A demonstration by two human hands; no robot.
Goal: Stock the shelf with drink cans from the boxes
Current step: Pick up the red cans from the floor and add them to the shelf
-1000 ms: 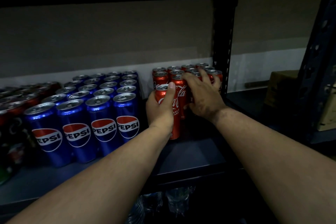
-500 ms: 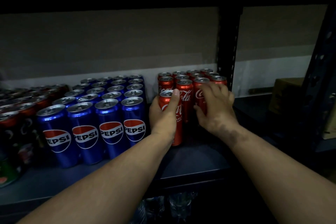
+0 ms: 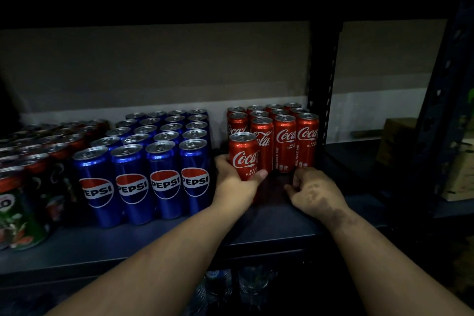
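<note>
A red Coca-Cola can stands upright on the dark shelf, in front of a block of several red Coca-Cola cans. My left hand grips the lower part of that front can, thumb across its front. My right hand rests on the shelf just in front of the red cans, its fingers loosely curled and holding nothing. Left of the red cans stands a block of several blue Pepsi cans.
Darker red and green cans fill the shelf's left end. A black upright post borders the red cans on the right. Cardboard boxes sit beyond it at the far right. Clear bottles show on the level below.
My right hand has let go of the back red cans and drawn back to the shelf front. My left hand has slid lower on the front can.
</note>
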